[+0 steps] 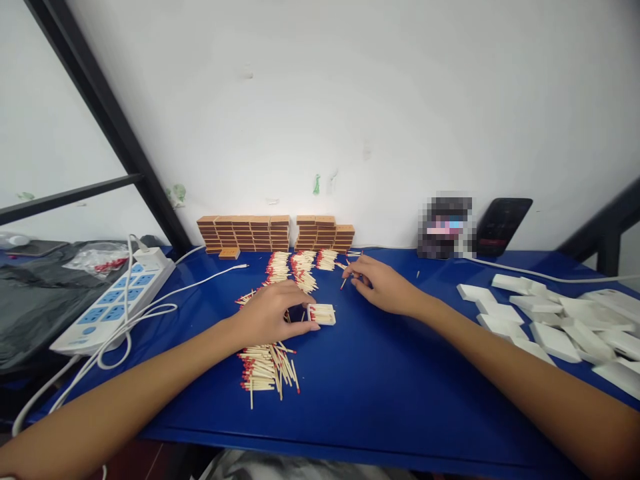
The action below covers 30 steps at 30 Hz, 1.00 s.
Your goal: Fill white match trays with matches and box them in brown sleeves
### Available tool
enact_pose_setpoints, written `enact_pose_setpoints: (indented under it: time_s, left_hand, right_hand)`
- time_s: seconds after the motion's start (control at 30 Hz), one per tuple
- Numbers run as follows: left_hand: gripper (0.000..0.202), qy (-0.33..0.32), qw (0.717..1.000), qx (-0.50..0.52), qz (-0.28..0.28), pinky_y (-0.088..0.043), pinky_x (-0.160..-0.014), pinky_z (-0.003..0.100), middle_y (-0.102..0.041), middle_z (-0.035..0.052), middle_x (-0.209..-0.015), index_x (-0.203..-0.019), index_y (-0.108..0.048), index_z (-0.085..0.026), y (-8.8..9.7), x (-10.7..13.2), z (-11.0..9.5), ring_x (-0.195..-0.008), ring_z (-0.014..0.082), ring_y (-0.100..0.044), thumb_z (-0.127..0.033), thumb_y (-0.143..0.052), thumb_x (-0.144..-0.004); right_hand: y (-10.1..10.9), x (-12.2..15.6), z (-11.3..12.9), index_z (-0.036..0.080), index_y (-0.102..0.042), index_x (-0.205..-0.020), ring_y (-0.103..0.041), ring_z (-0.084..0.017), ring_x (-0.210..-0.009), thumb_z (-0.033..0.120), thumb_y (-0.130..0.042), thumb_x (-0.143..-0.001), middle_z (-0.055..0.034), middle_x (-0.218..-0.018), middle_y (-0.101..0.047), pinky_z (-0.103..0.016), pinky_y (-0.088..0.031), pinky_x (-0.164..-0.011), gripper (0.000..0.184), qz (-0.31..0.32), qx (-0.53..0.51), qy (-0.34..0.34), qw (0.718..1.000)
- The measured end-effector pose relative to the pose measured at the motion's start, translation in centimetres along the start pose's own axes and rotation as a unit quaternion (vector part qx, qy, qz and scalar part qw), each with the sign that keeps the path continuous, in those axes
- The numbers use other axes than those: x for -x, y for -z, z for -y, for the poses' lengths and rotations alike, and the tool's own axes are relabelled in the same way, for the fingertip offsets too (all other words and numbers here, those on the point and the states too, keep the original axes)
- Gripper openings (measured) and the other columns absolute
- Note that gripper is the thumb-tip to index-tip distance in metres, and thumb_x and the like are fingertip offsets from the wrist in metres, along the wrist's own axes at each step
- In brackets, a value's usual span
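The left hand (273, 311) pinches a white tray (333, 317); at the tray's two o'clock, the right hand (381, 283) pinches a match (343, 283). Matchboxes (324, 233) stand stacked at twelve.

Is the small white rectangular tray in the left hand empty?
Not empty: pale, red-headed wooden matches lie inside the tray. Whether full, cannot tell.

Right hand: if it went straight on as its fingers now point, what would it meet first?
The right hand would probably meet the matches just ahead to its left first, though its height above the table is unclear.
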<state>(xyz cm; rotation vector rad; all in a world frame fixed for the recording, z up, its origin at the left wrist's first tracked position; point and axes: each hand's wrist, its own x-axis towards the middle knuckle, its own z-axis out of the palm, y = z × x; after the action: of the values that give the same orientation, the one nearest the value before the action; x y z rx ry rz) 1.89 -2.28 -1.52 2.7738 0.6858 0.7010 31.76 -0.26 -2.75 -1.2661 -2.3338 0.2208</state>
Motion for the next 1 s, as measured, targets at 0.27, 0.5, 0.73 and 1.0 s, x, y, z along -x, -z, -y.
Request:
enact_pose_setpoints:
  time_s: [0.27, 0.5, 0.73, 1.0]
  left_hand:
    - [0.035, 0.001, 1.0, 0.0, 0.006, -0.053, -0.089, 0.038, -0.075, 0.0075, -0.102, -0.113, -0.072, -0.02, 0.0, 0.0, 0.0, -0.095, 0.0224, -0.068, -0.047, -0.073, -0.09]
    - [0.035, 0.002, 1.0, -0.003, 0.004, -0.053, -0.089, 0.037, -0.074, 0.0077, -0.102, -0.113, -0.072, -0.019, 0.0, 0.0, 0.1, -0.095, 0.0219, -0.068, -0.047, -0.073, -0.09]
    - [0.036, -0.002, 1.0, -0.002, 0.001, -0.053, -0.088, 0.037, -0.075, 0.0077, -0.102, -0.113, -0.072, -0.019, -0.1, 0.0, 0.2, -0.094, 0.0221, -0.068, -0.047, -0.072, -0.091]
    - [0.036, -0.003, 1.0, -0.002, 0.001, -0.053, -0.088, 0.037, -0.075, 0.0076, -0.102, -0.113, -0.072, -0.019, 0.0, 0.0, 0.1, -0.094, 0.0223, -0.068, -0.048, -0.072, -0.091]
  right_hand:
    - [0.7, -0.4, -2.1, 0.018, -0.066, -0.091, -0.061, -0.02, -0.081, 0.034, -0.059, -0.093, -0.0083, -0.1, -0.064, -0.031, -0.044, -0.073, 0.017, 0.005, 0.085, -0.107, 0.991]
    - [0.7, -0.4, -0.8, 0.02, -0.064, -0.08, -0.061, -0.018, -0.07, 0.035, -0.058, -0.094, -0.0057, -0.082, -0.069, -0.029, -0.039, -0.061, 0.022, 0.038, 0.052, -0.15, 0.987]
    - [0.5, -0.3, 0.7, 0.021, -0.068, -0.11, -0.06, -0.019, -0.081, 0.019, -0.049, -0.095, -0.0063, -0.095, -0.067, -0.029, -0.047, -0.073, 0.024, 0.046, -0.063, -0.029, 0.997]
    - [0.8, -0.2, -0.5, 0.023, -0.068, -0.11, -0.057, -0.021, -0.093, 0.01, -0.042, -0.096, -0.009, -0.106, -0.055, -0.036, -0.047, -0.086, 0.033, 0.079, -0.026, 0.051, 0.995]
